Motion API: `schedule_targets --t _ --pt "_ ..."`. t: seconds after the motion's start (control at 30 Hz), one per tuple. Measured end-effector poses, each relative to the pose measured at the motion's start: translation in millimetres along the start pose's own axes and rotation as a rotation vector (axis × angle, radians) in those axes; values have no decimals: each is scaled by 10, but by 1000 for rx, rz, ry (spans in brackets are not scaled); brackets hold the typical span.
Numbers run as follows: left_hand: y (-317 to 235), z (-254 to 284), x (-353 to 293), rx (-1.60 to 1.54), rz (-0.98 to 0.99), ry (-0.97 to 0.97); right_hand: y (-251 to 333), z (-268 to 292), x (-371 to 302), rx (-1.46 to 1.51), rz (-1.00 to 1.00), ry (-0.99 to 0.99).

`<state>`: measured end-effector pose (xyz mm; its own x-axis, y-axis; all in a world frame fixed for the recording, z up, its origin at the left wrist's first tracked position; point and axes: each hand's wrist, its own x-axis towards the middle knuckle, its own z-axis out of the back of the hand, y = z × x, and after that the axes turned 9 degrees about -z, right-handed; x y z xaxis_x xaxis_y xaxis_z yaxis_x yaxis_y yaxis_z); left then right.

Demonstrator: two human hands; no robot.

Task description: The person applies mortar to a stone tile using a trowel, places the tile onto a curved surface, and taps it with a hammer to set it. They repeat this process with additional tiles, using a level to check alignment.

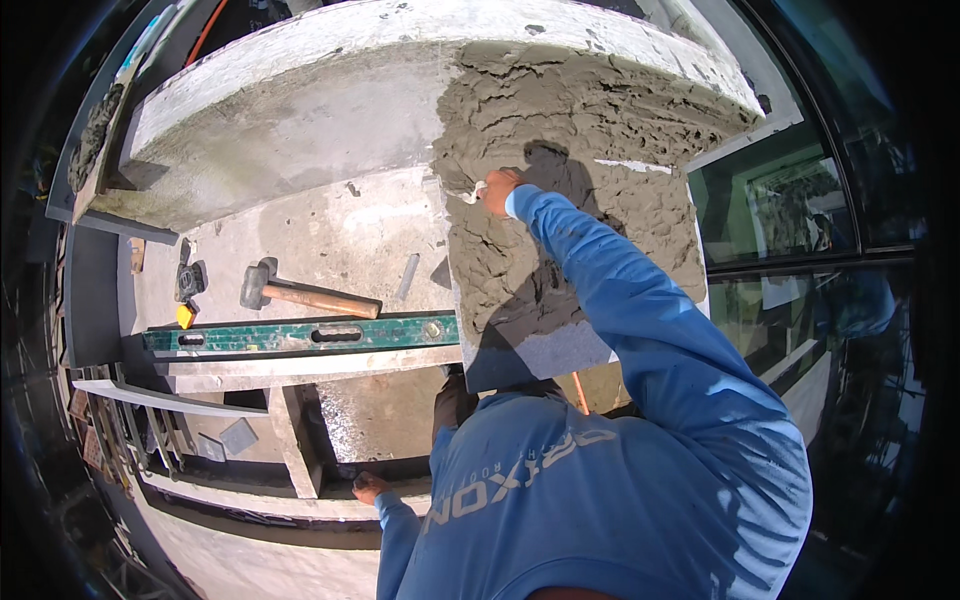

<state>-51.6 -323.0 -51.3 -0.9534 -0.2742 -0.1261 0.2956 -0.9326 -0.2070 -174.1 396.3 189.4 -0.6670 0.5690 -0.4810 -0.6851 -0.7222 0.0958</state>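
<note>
The right hand (498,192) grips a pale tool (467,195) over wet mortar (495,250), spread across a grey slab (545,357); the left hand (370,487) curls by a rail (335,508), though from here I can't tell its grip.

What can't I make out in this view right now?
In the head view:
Pale tool: the right hand covers most of it, so its full shape is unclear.
Left hand: too small to tell whether it grips or only touches the light beam.
Grey mortar: the right sleeve hides part of it.
Orange rod: its lower end is hidden behind the blue shirt.
</note>
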Motion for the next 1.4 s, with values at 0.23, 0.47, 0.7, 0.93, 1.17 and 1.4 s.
schedule_targets --t 0.23,0.47,0.7,0.93,1.17,1.4 --pt "-131 -102 -368 -340 70 -47 -566 10 281 336 -303 213" --pt "-1014 150 -202 -49 -387 -133 -1281 -165 162 315 -261 12" --pt "-1267 270 20 -52 -522 -159 -2141 -179 50 433 -321 68" --pt "-1254 288 -297 -70 -312 -81 -2779 -224 -364 432 -478 11" --pt "-1915 300 -722 -506 -366 311 -3116 -193 -1584 708 -335 -249" --pt "-3164 -279 -949 -532 -383 813 -2948 -995 -2481 1080 -395 -212"
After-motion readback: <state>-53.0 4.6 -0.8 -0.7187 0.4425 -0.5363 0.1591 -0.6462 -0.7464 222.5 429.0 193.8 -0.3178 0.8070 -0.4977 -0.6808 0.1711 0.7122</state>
